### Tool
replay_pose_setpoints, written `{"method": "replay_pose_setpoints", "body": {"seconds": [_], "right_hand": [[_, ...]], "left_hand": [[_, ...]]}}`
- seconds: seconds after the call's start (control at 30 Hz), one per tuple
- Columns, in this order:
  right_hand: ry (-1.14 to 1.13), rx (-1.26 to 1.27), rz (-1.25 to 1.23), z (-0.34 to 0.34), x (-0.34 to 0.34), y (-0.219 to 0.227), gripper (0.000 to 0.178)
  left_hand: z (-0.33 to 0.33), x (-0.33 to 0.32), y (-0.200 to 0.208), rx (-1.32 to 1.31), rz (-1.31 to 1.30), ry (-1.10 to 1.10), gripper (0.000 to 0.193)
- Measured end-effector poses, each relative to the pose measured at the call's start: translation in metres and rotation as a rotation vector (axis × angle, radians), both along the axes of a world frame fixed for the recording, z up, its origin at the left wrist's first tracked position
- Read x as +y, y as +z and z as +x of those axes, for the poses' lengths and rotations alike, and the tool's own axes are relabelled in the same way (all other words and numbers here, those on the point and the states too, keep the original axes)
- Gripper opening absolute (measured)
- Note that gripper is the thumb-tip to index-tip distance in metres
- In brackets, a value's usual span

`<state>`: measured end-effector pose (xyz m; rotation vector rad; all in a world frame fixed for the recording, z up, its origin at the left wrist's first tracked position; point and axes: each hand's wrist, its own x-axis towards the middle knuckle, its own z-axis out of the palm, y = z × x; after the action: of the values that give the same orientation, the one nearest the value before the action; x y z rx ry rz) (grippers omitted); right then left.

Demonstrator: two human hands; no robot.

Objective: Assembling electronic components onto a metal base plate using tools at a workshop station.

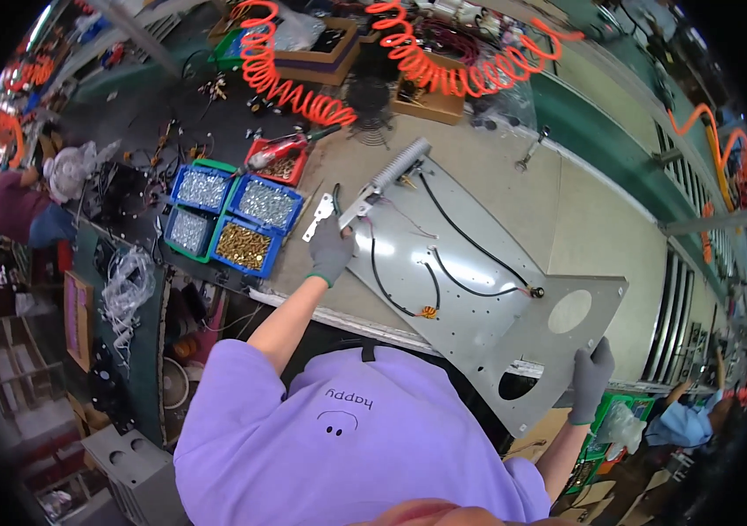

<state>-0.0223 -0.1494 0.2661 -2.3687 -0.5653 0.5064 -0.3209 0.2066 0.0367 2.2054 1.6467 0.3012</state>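
Observation:
A large grey sheet-metal panel (470,254) lies slanted across the bench, its right end bent up into a flange with two round cut-outs and reaching past the front edge. Black cables (470,219) and an orange-wound coil (428,311) are on it. A ribbed silver part (400,167) stands along its far left end. My left hand (331,252), in a grey glove, is closed at the panel's left end. Just beyond its fingertips is a flat white bracket (319,216). My right hand (592,381), also gloved, grips the flange's right edge; its fingertips are partly hidden.
Blue bins (261,202) of silver and brass-coloured screws stand left of the panel, beside a red bin (279,162) with a screwdriver (281,151) across it. Orange coiled hoses (426,70) hang above the far side. Other people (23,206) are at left and right.

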Motion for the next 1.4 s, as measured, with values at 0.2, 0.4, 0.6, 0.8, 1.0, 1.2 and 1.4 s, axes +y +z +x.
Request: {"method": "replay_pose_setpoints", "body": {"seconds": [0.2, 0.4, 0.6, 0.8, 1.0, 1.2, 1.4], "right_hand": [[-0.049, -0.063, 0.032, 0.047, 0.017, 0.048, 0.039], [0.486, -0.060, 0.104, -0.006, 0.204, 0.107, 0.039], [0.899, -0.185, -0.040, 0.042, 0.359, -0.018, 0.035], [0.905, -0.311, -0.167, 0.091, 0.494, -0.174, 0.038], [0.428, -0.349, -0.080, 0.163, 0.579, -0.203, 0.038], [0.603, -0.324, -0.324, 0.190, 0.605, -0.229, 0.037], [0.963, -0.152, -0.100, 0.171, 0.625, -0.222, 0.041]], "left_hand": [[-0.017, -0.017, 0.018, -0.173, -0.216, -0.063, 0.035], [-0.048, -0.041, 0.016, -0.220, -0.431, 0.019, 0.039], [-0.021, -0.005, 0.012, -0.136, -0.083, -0.167, 0.045], [0.014, -0.001, 0.016, -0.124, -0.136, -0.263, 0.062], [0.019, 0.009, 0.019, -0.032, -0.207, -0.281, 0.067], [0.023, 0.014, 0.016, -0.034, -0.182, -0.274, 0.065], [0.025, 0.016, 0.013, -0.020, -0.159, -0.266, 0.058]]}}
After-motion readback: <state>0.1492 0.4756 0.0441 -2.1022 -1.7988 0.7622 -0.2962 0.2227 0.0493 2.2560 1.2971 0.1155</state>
